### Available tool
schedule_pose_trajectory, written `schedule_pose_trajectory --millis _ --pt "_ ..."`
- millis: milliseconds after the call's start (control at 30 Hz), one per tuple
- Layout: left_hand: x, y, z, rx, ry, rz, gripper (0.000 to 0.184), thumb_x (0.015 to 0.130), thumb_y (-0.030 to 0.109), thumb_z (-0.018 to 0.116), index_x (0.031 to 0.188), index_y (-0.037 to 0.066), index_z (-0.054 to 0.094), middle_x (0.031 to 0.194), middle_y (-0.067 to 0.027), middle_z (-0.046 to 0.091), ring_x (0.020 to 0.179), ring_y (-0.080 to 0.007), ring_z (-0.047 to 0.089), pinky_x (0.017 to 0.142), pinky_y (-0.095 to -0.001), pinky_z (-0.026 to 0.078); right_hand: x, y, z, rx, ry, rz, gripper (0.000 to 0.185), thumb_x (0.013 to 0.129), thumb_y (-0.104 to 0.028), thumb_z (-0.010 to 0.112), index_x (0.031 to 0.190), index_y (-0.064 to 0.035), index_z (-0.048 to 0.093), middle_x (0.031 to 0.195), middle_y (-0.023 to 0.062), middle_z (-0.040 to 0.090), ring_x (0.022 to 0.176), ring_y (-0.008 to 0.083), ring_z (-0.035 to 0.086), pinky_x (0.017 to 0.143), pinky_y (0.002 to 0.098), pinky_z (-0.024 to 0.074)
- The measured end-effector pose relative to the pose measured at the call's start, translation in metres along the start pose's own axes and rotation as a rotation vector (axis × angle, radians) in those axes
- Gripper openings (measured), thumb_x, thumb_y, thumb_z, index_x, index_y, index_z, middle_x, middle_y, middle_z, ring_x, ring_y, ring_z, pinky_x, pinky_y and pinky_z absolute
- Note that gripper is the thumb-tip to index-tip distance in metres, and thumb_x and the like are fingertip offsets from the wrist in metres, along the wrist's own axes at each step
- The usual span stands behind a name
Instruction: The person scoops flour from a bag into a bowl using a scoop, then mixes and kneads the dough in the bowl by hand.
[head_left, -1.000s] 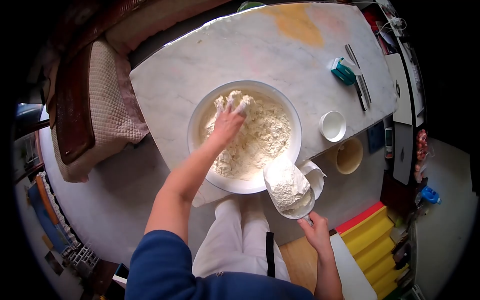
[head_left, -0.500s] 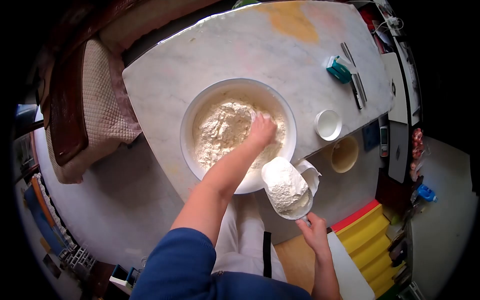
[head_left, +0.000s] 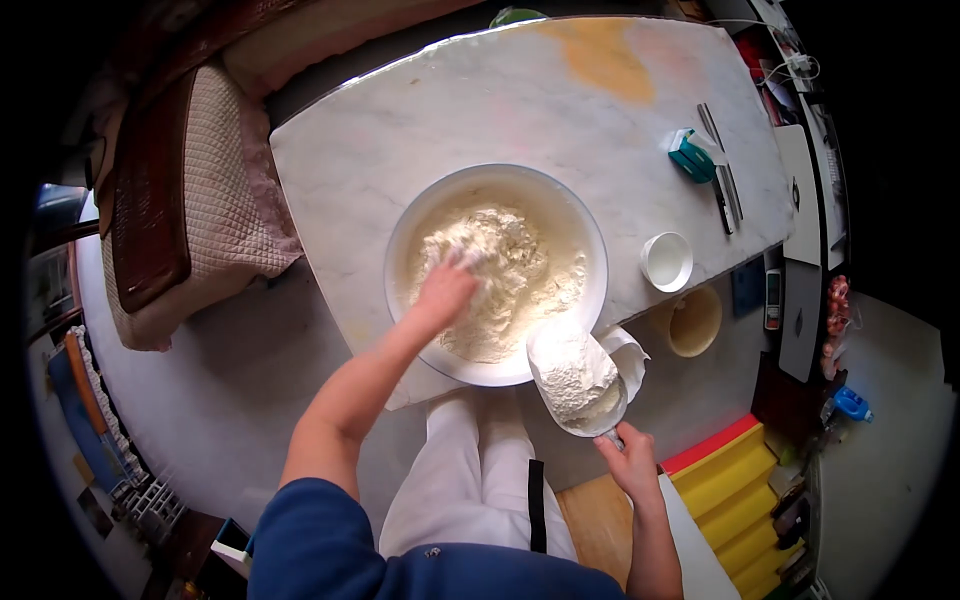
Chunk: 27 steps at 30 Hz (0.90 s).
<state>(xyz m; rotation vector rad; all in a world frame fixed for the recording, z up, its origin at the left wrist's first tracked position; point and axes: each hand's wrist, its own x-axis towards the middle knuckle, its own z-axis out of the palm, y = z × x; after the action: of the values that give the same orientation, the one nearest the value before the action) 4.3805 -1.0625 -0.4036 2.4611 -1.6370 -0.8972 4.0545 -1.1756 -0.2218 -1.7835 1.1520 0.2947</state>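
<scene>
A large white bowl (head_left: 500, 180) stands at the table's near edge and holds flour (head_left: 510, 265), partly clumped. My left hand (head_left: 447, 293) is inside the bowl on its left side, with its fingers in the flour, blurred and partly hidden. With my right hand (head_left: 630, 463) I grip the handle of a scoop (head_left: 607, 414), heaped with white flour (head_left: 572, 370). The scoop's front end overlaps the bowl's near right rim in this view; I cannot tell if they touch. Behind the scoop shows a white, curved, thin-walled thing (head_left: 629, 358).
On the marble table (head_left: 350, 170) stand a small white bowl (head_left: 667, 262) and a teal-and-white box (head_left: 693, 157) beside a knife (head_left: 722, 205) and long metal sticks (head_left: 720, 150). A beige round container (head_left: 694, 322) is below the table's right edge. A quilted-covered seat (head_left: 225, 190) stands left.
My left hand has moved from the bowl's right side to its left side through the flour. My right hand and the scoop have hardly moved. The view has shifted slightly.
</scene>
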Motion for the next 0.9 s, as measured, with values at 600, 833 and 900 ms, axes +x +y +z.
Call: schedule_pose_trajectory --millis 600,833,900 --pt "0.077 0.051 0.096 -0.950 0.186 -0.358 0.102 0.065 0.031 0.082 0.145 -0.007 0.032 0.140 -0.0346 0.043 0.127 -0.0434 0.048 0.109 -0.0398 0.040 -0.003 0.003 -0.004 -0.006 -0.017 0.025 0.019 0.083 -0.013 0.070 0.091 0.0042 0.066 0.060 0.0140 0.061 0.049 0.0141 0.055 0.049 0.0328 0.0419" --pt "0.018 0.081 0.049 -0.680 0.037 -0.331 0.071 0.077 0.027 0.074 0.140 0.007 0.047 0.137 -0.0257 0.050 0.125 -0.0440 0.050 0.108 -0.0461 0.041 -0.001 -0.012 -0.011 -0.050 -0.028 -0.002 0.018 0.083 -0.013 0.071 0.090 0.0038 0.066 0.059 0.0132 0.059 0.048 0.0132 0.053 0.048 0.0325 0.0407" --pt "0.007 0.061 0.045 -0.515 0.103 -0.371 0.048 0.082 0.032 0.071 0.124 0.010 0.062 0.130 -0.0155 0.058 0.119 -0.0399 0.053 0.092 -0.0490 0.051 0.000 -0.014 -0.012 -0.045 -0.029 -0.013 0.018 0.083 -0.013 0.071 0.089 0.0038 0.066 0.059 0.0133 0.059 0.048 0.0133 0.054 0.048 0.0326 0.0407"
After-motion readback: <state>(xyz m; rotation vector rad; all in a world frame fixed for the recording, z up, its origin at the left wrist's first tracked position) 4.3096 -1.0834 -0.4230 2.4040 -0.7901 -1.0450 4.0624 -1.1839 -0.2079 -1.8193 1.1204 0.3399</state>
